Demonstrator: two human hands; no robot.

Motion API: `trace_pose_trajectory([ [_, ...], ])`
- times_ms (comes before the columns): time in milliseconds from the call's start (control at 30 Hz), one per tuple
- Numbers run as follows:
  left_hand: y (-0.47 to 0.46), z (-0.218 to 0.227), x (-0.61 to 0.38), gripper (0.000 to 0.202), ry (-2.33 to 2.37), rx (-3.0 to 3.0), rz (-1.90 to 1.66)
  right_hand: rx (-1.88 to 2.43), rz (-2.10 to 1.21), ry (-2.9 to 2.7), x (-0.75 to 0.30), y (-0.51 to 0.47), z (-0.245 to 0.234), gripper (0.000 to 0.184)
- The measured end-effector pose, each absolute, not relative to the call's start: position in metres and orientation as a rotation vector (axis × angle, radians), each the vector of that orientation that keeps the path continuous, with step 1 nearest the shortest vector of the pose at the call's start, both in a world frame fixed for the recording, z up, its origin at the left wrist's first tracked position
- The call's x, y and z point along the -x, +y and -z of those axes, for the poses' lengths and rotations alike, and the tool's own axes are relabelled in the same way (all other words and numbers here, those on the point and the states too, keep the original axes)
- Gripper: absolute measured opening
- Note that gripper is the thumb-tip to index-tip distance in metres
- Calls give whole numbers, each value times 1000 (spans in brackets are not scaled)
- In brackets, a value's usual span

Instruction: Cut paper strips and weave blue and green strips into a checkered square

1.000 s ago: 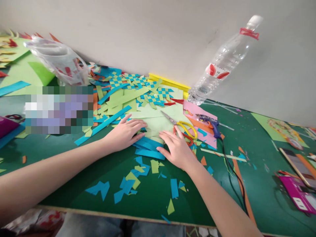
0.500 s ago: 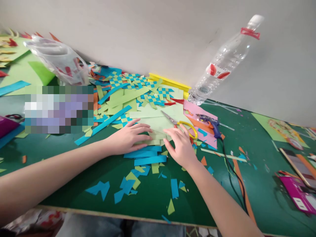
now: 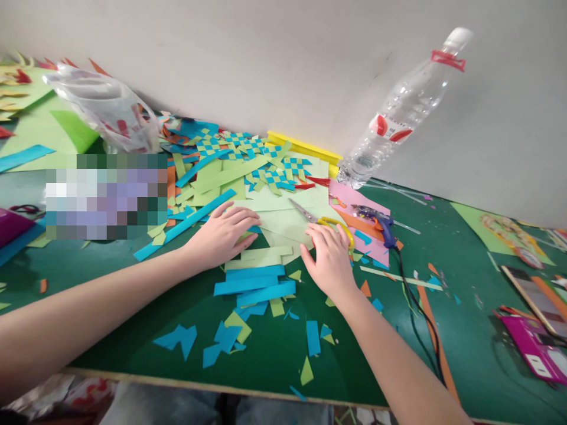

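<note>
My left hand (image 3: 228,232) lies palm down with its fingers stretched out, over the left edge of a pale green paper sheet (image 3: 287,221). A bit of blue paper shows by its fingertips. Just below lie pale green strips (image 3: 266,257) and several blue paper strips (image 3: 261,290), loosely stacked. My right hand (image 3: 328,255) rests at the sheet's right side, fingers slightly bent and apart, thumb out to the left. Yellow-handled scissors (image 3: 349,235) lie beyond it, blades pointing up and left; its fingers partly hide the handles. Whether they touch the scissors I cannot tell.
Woven blue-green paper pieces (image 3: 241,144) pile up at the back. A blue glue gun (image 3: 386,229) sits on pink paper (image 3: 370,251), its cord trailing forward. A plastic bottle (image 3: 398,112) stands by the wall, a plastic bag (image 3: 108,112) at left. Paper scraps (image 3: 228,336) litter the front.
My left hand has moved left and slightly away, uncovering more of the pale sheet and strips. My right hand has shifted slightly right and nearer. The upper blue strips lie a little further left.
</note>
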State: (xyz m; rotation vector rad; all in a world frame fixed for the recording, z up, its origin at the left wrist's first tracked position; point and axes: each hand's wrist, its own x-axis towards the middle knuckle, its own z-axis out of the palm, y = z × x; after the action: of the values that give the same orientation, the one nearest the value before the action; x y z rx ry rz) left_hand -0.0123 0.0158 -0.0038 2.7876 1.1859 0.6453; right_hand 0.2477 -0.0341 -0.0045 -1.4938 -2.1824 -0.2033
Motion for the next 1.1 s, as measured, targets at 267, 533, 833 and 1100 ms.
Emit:
trace_pose_trajectory([
  [267,26,1,24,35,1417,-2751,-608,1769,334,-2076,-256,-31,3,30],
  [533,38,11,33,39,1431,-2725,-489,1877,321,-2086,-259,-29,5,47],
  [833,39,10,33,42,1482,-2708,-486,1826,302,-2069,-262,-27,8,44],
  [1100,42,14,36,37,1463,-2709,-570,1773,290,-2024,-262,-25,11,43],
])
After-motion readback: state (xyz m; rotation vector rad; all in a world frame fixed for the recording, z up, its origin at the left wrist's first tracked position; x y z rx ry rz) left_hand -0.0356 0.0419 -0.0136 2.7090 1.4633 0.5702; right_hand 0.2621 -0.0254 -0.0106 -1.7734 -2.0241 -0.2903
